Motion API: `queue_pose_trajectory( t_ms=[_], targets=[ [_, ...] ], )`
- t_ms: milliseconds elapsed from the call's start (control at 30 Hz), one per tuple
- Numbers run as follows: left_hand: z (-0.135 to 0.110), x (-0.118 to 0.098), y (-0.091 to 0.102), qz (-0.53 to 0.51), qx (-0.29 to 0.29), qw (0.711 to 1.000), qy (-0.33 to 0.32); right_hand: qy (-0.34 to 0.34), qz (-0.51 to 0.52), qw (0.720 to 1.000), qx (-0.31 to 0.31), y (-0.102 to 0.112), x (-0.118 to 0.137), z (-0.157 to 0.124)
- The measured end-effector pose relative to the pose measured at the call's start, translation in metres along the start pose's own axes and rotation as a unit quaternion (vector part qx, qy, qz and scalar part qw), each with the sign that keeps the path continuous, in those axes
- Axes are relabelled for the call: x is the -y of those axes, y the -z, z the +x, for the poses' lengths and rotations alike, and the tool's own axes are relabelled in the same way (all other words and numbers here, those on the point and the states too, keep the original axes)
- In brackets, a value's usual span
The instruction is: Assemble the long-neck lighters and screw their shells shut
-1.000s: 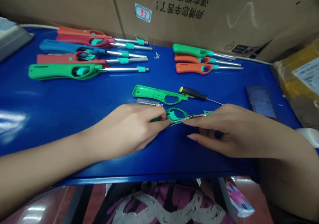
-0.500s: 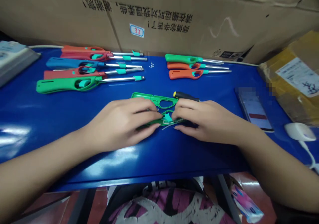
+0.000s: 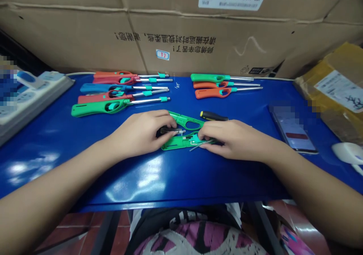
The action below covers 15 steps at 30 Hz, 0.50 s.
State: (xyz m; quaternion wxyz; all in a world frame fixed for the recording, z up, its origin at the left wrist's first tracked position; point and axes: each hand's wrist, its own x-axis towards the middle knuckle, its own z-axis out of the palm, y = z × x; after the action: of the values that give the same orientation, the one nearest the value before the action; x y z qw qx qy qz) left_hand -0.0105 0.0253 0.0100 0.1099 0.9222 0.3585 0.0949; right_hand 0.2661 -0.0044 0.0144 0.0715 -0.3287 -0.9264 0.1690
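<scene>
In front of the screwdriver (image 3: 214, 115), the right hand (image 3: 234, 138) blocks the way. Left of the screwdriver, a green shell (image 3: 180, 118) and the left hand (image 3: 147, 130) stop you. Behind it lie three lighters (image 3: 208, 93), then the big box (image 3: 176, 24). Right of it, open blue table (image 3: 252, 107) runs toward the phone (image 3: 293, 128): a hand could slip through.

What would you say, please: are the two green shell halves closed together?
No, the far half lies beyond the near half, and both show their insides.
</scene>
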Motion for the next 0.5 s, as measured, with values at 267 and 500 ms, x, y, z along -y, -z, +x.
queue_pose_trajectory(
  t_ms=[267,500],
  targets=[
    [-0.0013,0.0050,-0.0013,-0.057,0.034,0.996,0.053,0.005,-0.020,1.000,0.002,0.0017,0.0028,-0.0008],
    [-0.0016,-0.0041,0.0021,-0.101,0.019,0.994,0.031,0.021,-0.077,0.997,-0.005,-0.0024,0.0062,-0.0012]
  ],
)
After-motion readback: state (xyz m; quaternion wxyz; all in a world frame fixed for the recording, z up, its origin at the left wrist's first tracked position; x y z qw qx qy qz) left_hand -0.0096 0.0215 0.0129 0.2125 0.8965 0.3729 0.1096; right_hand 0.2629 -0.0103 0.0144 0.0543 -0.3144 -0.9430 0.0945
